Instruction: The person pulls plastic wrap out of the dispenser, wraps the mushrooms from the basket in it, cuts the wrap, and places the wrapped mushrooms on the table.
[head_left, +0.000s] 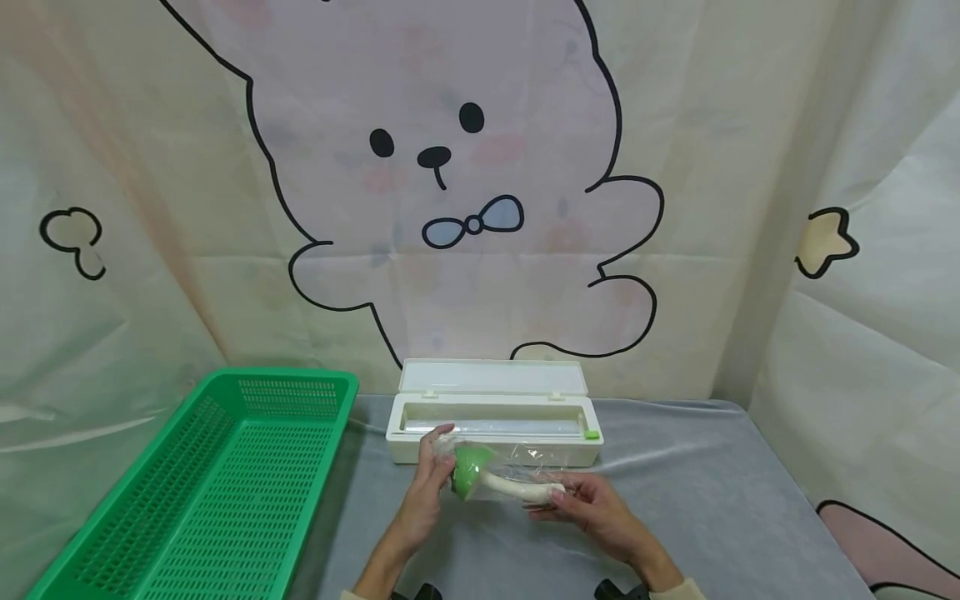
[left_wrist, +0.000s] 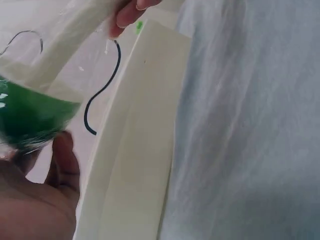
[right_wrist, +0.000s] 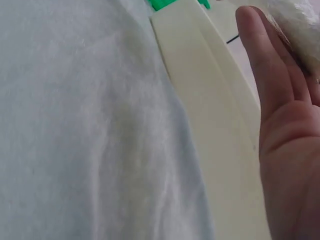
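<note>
2 hands hold a toy mushroom (head_left: 495,479) w/ green cap and white stem, wrapped in clear cling film (head_left: 525,460), just above the grey surface (head_left: 712,508) and right in front of the white film dispenser box (head_left: 495,421).

Mushroom's long axis runs roughly left-right in the head view, slightly tilted: cap end points left and a bit up, stem end points right and a bit down.

Left hand (head_left: 427,492) is curled round the cap end, thumb and fingertips pinching the film over the green cap; the left wrist view shows the cap (left_wrist: 27,112) against the thumb. Right hand (head_left: 592,504) supports the stem end from below, fingers fairly straight w/ the tips on the stem; in the right wrist view the fingers (right_wrist: 272,90) look extended, so whether they truly clamp the stem I can't tell. Hands are apart, 1 at each end.

Dispenser box lid stands open toward the back wall; small green slider (head_left: 592,434) sits at the box's right front corner. Green perforated basket (head_left: 225,483) lies well to the left on the surface. Behind hangs a cartoon bear backdrop (head_left: 450,167).
</note>
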